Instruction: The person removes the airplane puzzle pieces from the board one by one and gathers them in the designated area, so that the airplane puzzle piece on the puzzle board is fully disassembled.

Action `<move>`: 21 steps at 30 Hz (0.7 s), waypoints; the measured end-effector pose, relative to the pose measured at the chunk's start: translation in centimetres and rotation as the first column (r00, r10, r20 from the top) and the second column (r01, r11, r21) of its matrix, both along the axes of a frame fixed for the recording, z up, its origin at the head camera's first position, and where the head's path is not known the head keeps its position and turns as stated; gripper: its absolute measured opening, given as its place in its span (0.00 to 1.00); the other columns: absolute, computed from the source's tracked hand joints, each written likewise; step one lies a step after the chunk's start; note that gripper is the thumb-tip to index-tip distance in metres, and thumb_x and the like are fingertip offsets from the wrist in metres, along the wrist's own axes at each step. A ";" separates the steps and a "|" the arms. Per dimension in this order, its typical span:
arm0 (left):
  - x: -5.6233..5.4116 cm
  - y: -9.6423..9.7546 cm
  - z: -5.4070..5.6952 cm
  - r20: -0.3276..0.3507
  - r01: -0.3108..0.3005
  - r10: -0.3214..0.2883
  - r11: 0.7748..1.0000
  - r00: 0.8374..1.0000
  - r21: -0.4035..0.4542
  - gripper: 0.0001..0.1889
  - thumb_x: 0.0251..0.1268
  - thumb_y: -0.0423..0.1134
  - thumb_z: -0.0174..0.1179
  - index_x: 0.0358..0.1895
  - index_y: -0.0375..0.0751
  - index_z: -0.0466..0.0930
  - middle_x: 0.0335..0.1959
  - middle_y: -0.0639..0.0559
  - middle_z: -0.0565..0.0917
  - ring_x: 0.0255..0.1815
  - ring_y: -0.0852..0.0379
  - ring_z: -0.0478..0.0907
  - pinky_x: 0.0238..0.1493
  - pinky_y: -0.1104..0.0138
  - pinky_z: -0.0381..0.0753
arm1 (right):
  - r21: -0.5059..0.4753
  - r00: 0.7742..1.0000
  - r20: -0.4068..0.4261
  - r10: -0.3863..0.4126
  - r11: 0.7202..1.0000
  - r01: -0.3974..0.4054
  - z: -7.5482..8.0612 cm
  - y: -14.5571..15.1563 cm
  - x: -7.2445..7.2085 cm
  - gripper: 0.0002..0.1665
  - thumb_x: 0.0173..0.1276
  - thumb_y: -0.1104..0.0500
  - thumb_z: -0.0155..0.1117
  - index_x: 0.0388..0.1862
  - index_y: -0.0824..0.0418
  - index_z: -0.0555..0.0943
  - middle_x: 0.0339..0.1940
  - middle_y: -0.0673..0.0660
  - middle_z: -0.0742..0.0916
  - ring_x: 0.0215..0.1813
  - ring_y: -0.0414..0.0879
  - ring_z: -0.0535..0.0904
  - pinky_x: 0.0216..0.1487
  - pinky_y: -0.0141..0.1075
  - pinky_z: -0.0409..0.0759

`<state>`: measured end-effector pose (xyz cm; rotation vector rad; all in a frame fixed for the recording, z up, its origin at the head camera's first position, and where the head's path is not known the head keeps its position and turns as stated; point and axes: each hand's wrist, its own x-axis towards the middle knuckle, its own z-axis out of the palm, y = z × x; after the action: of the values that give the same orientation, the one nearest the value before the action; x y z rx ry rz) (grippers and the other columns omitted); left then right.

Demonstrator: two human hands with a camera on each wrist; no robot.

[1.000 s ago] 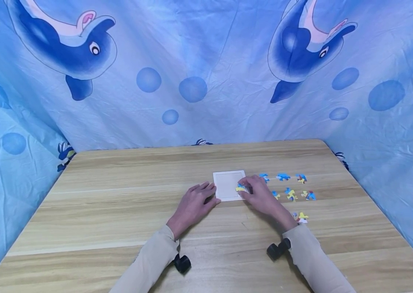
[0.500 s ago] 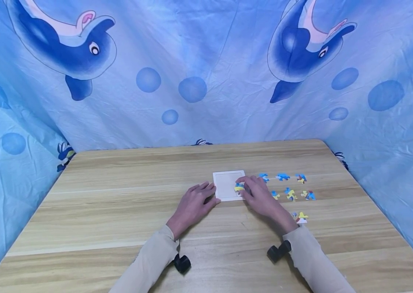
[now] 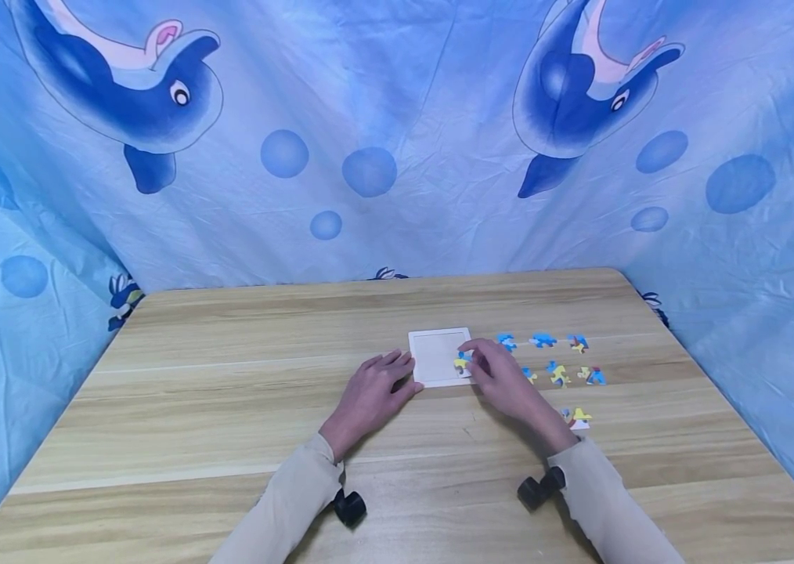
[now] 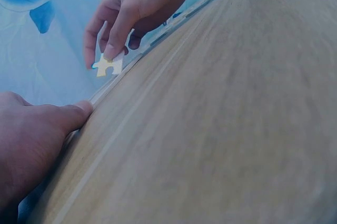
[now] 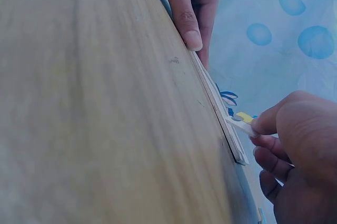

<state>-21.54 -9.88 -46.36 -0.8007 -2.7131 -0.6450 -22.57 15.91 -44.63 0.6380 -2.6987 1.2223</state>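
A white, shallow square puzzle tray (image 3: 432, 352) lies flat on the table. My left hand (image 3: 372, 395) rests against its left side, fingers extended; the thumb (image 5: 192, 40) touches the near edge in the right wrist view. Over the tray's right part, my right hand (image 3: 506, 385) pinches a yellow, blue and white jigsaw piece (image 3: 461, 363) between thumb and fingers. From the left wrist view the piece (image 4: 108, 67) looks tilted, just above the tray rim. The right fingers partly cover both the piece and the tray's right edge.
Several loose jigsaw pieces lie in rough rows right of the tray, among them a blue piece (image 3: 543, 340), a yellow-blue one (image 3: 558, 374) and a yellow-white one (image 3: 580, 419) near the right wrist. A blue dolphin-print cloth (image 3: 397, 157) hangs behind the wooden table (image 3: 228, 423).
The jigsaw piece has shifted slightly and turned in my right fingers over the tray's right part. The left hand and the tray stay where they were.
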 end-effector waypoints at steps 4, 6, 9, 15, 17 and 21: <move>0.1 0.0 0.1 0.004 -0.004 0.004 1.000 1.000 -0.006 0.26 0.74 0.51 0.64 0.64 0.35 0.82 0.66 0.44 0.81 0.72 0.44 0.73 0.72 0.50 0.70 | -0.049 1.000 0.018 0.005 0.999 -0.004 0.0 0.2 0.1 0.17 0.74 0.72 0.59 0.60 0.66 0.79 0.37 0.53 0.79 0.40 0.46 0.76 0.42 0.37 0.79; 0.1 0.0 0.2 0.008 -0.006 0.006 1.000 1.000 -0.008 0.26 0.74 0.52 0.64 0.64 0.36 0.82 0.66 0.44 0.81 0.72 0.44 0.73 0.72 0.50 0.70 | -0.072 1.000 0.025 0.009 0.997 -0.007 0.0 0.4 0.2 0.17 0.75 0.72 0.59 0.60 0.67 0.79 0.37 0.53 0.79 0.40 0.46 0.76 0.41 0.35 0.79; 0.1 0.0 0.2 0.006 -0.004 0.004 1.000 1.000 -0.003 0.26 0.74 0.51 0.64 0.64 0.35 0.82 0.66 0.44 0.81 0.72 0.44 0.73 0.72 0.50 0.70 | -0.112 0.999 0.035 0.015 0.994 -0.011 0.1 0.7 0.4 0.16 0.75 0.72 0.59 0.60 0.68 0.79 0.37 0.54 0.79 0.39 0.47 0.76 0.40 0.34 0.79; 0.1 0.0 0.1 -0.002 0.002 -0.002 1.000 1.000 0.001 0.26 0.74 0.51 0.64 0.64 0.35 0.83 0.66 0.44 0.81 0.72 0.44 0.73 0.72 0.50 0.69 | -0.142 0.999 0.043 -0.002 0.990 0.008 0.2 1.2 0.6 0.16 0.74 0.72 0.60 0.59 0.67 0.80 0.36 0.53 0.79 0.36 0.47 0.76 0.35 0.32 0.78; 0.1 0.0 0.1 -0.001 0.003 -0.003 1.000 1.000 0.001 0.26 0.74 0.51 0.64 0.64 0.35 0.83 0.66 0.44 0.81 0.72 0.44 0.73 0.72 0.50 0.69 | -0.148 0.999 0.041 -0.005 0.989 0.011 0.2 1.5 0.7 0.16 0.73 0.73 0.61 0.58 0.67 0.80 0.35 0.54 0.79 0.36 0.47 0.76 0.35 0.32 0.78; 0.0 0.0 0.1 0.001 0.006 -0.006 1.000 1.000 0.000 0.26 0.74 0.51 0.64 0.64 0.35 0.82 0.66 0.44 0.81 0.72 0.43 0.73 0.72 0.50 0.70 | -0.150 1.000 0.029 -0.010 0.989 0.014 0.1 2.1 1.0 0.16 0.73 0.74 0.61 0.58 0.67 0.80 0.35 0.54 0.79 0.36 0.48 0.75 0.35 0.32 0.78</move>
<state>-21.49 -9.87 -46.26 -0.8088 -2.7125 -0.6462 -21.53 17.98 -44.48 0.5874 -2.5962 1.4258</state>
